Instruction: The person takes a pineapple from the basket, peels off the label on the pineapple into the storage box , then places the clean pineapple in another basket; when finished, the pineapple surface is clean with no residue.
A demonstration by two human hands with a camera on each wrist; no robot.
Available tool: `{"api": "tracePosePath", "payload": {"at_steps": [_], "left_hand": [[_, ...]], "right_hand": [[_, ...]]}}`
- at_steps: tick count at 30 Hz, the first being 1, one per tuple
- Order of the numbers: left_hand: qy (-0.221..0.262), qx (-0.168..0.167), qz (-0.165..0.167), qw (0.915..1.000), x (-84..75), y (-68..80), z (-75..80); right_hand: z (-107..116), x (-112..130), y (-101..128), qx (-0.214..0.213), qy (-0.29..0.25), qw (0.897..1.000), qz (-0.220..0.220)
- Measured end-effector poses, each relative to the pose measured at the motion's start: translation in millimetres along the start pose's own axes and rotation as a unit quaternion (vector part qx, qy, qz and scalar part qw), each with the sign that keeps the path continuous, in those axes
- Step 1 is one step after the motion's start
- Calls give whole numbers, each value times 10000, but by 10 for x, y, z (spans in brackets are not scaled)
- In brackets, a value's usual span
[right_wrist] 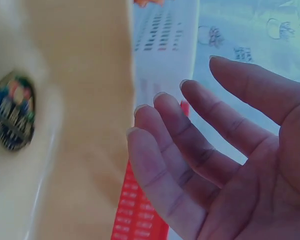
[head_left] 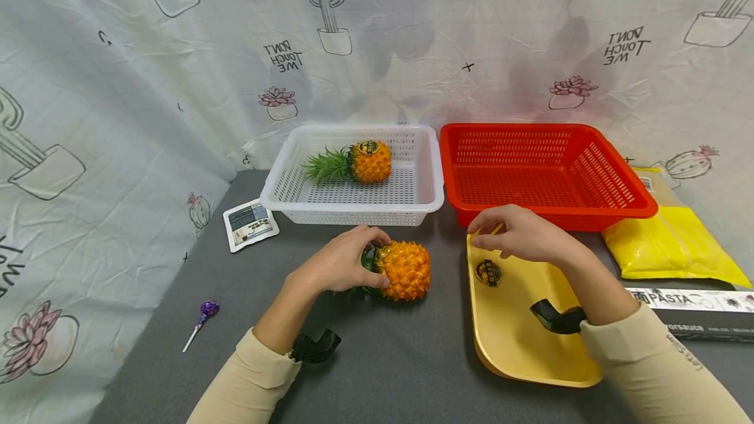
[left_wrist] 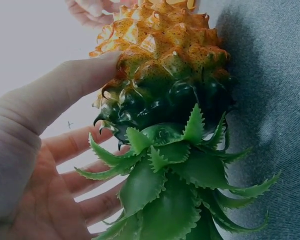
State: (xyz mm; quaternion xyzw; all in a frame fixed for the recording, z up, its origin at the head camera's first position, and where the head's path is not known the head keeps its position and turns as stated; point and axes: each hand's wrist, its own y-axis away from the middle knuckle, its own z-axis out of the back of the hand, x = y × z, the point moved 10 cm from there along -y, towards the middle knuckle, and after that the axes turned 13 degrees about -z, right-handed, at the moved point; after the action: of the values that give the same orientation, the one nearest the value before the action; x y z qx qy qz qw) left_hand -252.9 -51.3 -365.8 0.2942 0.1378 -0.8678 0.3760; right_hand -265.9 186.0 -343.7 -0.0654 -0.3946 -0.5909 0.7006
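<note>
My left hand [head_left: 347, 260] grips an orange toy pineapple [head_left: 406, 271] at its crown end, over the grey table. In the left wrist view the thumb [left_wrist: 85, 80] presses the spiky body, with the other fingers behind the green leaves [left_wrist: 165, 200]. My right hand [head_left: 521, 234] is over the far left corner of a yellow tray [head_left: 530, 339], its fingers loosely bent and holding nothing. An oval sticker [head_left: 487, 273] is on the tray. A second pineapple [head_left: 371, 162] lies on its side in the white basket [head_left: 353, 214].
A red basket [head_left: 548, 214] stands beside the white one. At the right are a yellow packet [head_left: 677, 241] and a pasta box [head_left: 695, 329]. A purple lollipop [head_left: 209, 309] and a small white packet [head_left: 250, 224] lie at the left. A printed curtain hangs behind.
</note>
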Motion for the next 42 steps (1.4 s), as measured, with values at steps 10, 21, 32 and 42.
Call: {"api": "tracePosePath", "payload": {"at_steps": [10,21,32,42], "left_hand": [[-91,-80,-120,9999,-27,18,6],[-78,-94,-80,9999,-34,19,8],[24,-89,-100,9999,-22,13,-5],[-4,-91,-95,9999,-26,24,-2]], "right_hand": [[-107,277,-45,4,-205,9996,189],[-347,489,-165,235,-488,9979,345],[-634,686,-246,388,23,9982,447],[-739,729,-267,374,373,9979,378]]}}
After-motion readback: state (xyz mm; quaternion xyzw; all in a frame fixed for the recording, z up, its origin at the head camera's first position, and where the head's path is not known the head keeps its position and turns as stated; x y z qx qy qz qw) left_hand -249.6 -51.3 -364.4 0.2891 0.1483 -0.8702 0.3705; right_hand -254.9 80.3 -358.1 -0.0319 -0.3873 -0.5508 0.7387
